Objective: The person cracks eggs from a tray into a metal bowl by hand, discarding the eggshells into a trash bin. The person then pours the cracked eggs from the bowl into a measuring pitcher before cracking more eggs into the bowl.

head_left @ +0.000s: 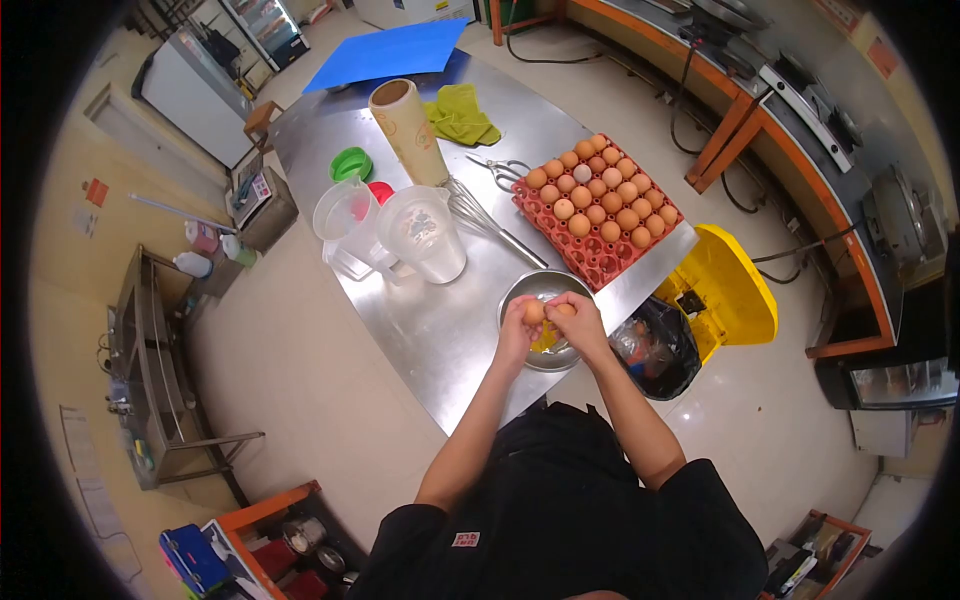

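Holds smooth brown eggshell point(534, 313) in the left hand point(517, 325), thumb and fingers curled close about it; pinches a second shell piece point(566, 310) in the right hand point(583, 318), just beside the first. Has both directly above a round, shiny metal bowl point(512, 290), with glossy yellow yolk point(546, 337) below the fingertips. Stands at a sheet-metal table point(400, 330), flat, greyish and streaked with reflections. Has, beyond the bowl to the right, a moulded red egg tray point(605, 270), knobbly with round cups, loaded with brown eggs point(596, 214), one much paler, and with open cups showing along the near side. Has farther off a whisk point(495, 222) of looped wire, slim handle pointing at the bowl; translucent, tapering plastic jugs point(425, 235); a tall pale roll point(410, 130) around a hollow brown core; a crumpled olive-green cloth point(460, 118); and metal scissors point(500, 170) near the tray.

Cannot tell whether both shell pieces belong to one egg, fingers covering much of each. Cannot see part of the bowl's inside, behind the hands. Glimpses only part of a red item point(380, 192) behind the jugs. Cannot make out the blurred contents of the black bin bag point(670, 375). Loses the room's edges to a dark, curved border.
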`<state>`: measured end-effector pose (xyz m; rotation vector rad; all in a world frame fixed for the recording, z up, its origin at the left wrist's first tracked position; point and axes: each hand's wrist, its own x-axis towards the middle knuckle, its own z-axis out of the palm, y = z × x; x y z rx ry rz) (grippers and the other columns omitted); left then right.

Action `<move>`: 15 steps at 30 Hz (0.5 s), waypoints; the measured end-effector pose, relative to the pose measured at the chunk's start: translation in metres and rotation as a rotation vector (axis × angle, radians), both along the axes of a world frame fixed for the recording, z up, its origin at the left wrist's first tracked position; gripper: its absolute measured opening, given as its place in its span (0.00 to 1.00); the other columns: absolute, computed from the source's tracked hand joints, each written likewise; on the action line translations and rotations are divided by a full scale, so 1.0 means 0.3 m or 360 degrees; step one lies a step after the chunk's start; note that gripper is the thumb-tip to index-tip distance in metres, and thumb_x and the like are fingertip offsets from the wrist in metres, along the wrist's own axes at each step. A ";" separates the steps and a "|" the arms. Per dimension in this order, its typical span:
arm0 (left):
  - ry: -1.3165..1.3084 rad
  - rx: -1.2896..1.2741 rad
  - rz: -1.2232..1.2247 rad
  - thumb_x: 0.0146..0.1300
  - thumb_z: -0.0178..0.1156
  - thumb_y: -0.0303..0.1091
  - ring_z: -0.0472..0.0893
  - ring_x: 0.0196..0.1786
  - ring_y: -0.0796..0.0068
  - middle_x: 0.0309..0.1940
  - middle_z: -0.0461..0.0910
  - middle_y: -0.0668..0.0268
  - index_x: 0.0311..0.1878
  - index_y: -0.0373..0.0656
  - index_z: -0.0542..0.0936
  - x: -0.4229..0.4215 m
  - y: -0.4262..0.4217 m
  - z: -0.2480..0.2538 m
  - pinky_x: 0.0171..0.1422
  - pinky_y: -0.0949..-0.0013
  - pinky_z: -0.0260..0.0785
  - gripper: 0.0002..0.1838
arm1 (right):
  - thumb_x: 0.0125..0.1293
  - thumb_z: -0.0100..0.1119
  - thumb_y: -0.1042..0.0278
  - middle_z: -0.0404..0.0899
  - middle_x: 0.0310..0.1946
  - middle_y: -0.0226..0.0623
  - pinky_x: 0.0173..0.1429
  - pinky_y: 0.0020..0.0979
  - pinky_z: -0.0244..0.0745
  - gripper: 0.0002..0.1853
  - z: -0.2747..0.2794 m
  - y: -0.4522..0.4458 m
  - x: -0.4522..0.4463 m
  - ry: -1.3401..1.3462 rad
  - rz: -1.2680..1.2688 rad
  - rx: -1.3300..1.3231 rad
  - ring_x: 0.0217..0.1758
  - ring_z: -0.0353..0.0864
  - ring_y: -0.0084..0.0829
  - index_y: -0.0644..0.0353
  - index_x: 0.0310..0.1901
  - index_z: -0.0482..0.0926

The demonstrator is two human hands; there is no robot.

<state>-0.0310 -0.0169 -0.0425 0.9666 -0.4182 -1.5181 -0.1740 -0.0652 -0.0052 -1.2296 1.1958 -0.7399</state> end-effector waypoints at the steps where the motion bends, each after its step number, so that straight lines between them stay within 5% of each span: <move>1: -0.0004 -0.0002 0.0013 0.78 0.42 0.44 0.74 0.33 0.79 0.42 0.79 0.67 0.60 0.46 0.70 -0.004 0.001 0.008 0.37 0.76 0.65 0.17 | 0.66 0.67 0.67 0.82 0.30 0.31 0.29 0.22 0.77 0.08 -0.014 0.001 -0.002 0.0033 -0.0004 -0.0079 0.27 0.81 0.19 0.62 0.40 0.82; 8: 0.0053 -0.0046 -0.0084 0.80 0.43 0.47 0.75 0.37 0.78 0.43 0.79 0.67 0.59 0.46 0.72 0.043 -0.003 -0.024 0.42 0.73 0.67 0.18 | 0.63 0.66 0.70 0.83 0.32 0.33 0.32 0.23 0.80 0.07 -0.007 0.012 -0.021 -0.0043 -0.0074 -0.0049 0.31 0.82 0.20 0.65 0.39 0.83; 15: -0.1155 -0.0231 -0.0305 0.76 0.54 0.35 0.78 0.37 0.78 0.43 0.79 0.68 0.64 0.40 0.71 0.084 -0.027 0.187 0.44 0.74 0.73 0.18 | 0.62 0.66 0.70 0.84 0.30 0.33 0.33 0.25 0.79 0.07 -0.025 -0.004 -0.082 0.0005 -0.0210 -0.0174 0.28 0.82 0.21 0.64 0.38 0.83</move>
